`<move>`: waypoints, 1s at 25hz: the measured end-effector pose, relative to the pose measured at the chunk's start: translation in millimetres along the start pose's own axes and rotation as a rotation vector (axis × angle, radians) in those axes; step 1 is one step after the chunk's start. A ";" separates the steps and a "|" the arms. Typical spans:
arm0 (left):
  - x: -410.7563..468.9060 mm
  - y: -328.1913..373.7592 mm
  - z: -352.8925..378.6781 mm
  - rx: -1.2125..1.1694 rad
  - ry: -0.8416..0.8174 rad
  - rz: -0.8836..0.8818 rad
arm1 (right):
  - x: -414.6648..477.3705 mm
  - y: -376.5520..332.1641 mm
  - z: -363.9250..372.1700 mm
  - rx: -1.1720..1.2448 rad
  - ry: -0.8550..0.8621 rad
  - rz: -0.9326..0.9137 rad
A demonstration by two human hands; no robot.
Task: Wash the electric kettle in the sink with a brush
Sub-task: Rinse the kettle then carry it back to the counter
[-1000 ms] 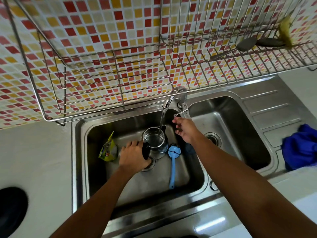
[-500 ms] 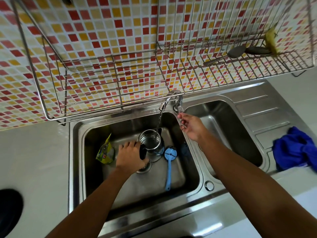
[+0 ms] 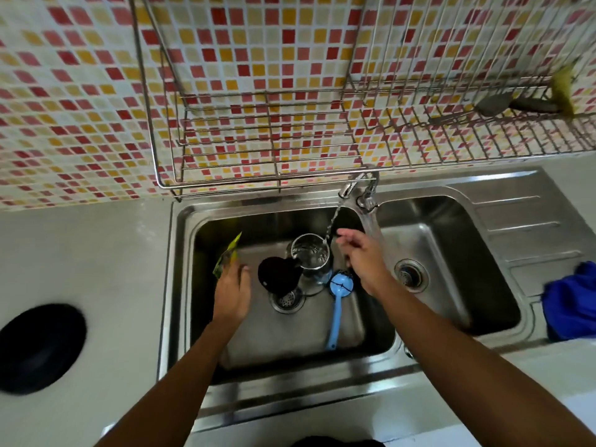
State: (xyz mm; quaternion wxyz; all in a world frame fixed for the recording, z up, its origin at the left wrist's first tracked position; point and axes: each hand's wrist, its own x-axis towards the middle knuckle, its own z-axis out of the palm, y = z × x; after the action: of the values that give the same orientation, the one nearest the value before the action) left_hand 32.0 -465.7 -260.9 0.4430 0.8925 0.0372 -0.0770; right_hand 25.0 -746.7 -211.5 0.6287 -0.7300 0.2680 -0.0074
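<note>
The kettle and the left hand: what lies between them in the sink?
In the head view, the kettle's open black lid lies between it and the left hand.

You are standing in a home kitchen: a steel double sink (image 3: 451, 379) set in a pale counter (image 3: 96, 253), mosaic wall tiles (image 3: 80, 91) and a wire dish rack (image 3: 274, 150) above its back edge.

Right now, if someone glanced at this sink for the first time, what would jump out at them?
Probably the water stream running from the tap into the open kettle standing in the left basin, with a light blue brush lying beside it. Both hands hover empty, the left hand by a yellow-green pouch, the right hand beside the kettle.
</note>
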 end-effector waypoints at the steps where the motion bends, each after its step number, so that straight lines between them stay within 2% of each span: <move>1: -1.7 -14.5 2.8 -0.042 -0.022 -0.054 | -11.0 5.2 17.7 -0.148 -0.069 -0.111; 4: -10.7 -38.4 8.5 -0.065 -0.093 -0.186 | -39.6 19.8 63.0 -0.470 -0.262 -0.347; 6: -14.6 -45.4 14.8 -0.020 -0.128 -0.192 | -51.0 24.2 80.8 -0.644 -0.317 -0.425; 12: -15.4 -42.0 32.2 0.025 -0.287 -0.121 | -59.5 23.6 86.9 -0.763 -0.422 -0.485; 14: -8.9 -44.7 40.0 -0.017 -0.325 -0.098 | -61.4 26.2 89.9 -0.807 -0.408 -0.498; 17: -1.2 -43.7 47.2 -0.041 -0.335 -0.110 | -61.9 32.2 90.9 -0.742 -0.321 -0.470; 22: 9.1 -39.2 60.0 0.052 -0.335 -0.129 | -51.6 23.2 76.8 -0.585 -0.154 -0.442; 25: 18.4 -34.9 59.7 0.108 -0.356 -0.100 | -44.5 7.6 67.2 -0.469 -0.189 -0.365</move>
State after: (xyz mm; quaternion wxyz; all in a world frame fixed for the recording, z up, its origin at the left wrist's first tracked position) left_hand 39.1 -492.2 -327.0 0.3896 0.8844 -0.0018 -0.2572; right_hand 7.3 -668.0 -218.1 0.4538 -0.8885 0.0672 0.0099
